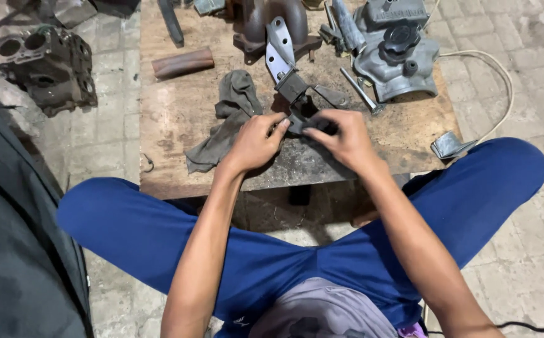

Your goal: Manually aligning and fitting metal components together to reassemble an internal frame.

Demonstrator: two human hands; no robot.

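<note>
While we sit on paved floor at a low wooden board (178, 119), our left hand (254, 143) and right hand (347, 141) pinch a dark bracket (297, 94), its long axis pointing away from us.

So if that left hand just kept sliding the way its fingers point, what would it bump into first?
The left hand points up and to the right, and its fingertips already touch the small dark metal part that both hands grip. Beyond it probably comes the silver bracket, though depth is unclear.

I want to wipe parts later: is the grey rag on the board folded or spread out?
Neither: the grey rag lies crumpled in loose creases on the wooden board, beside the left hand.
</note>
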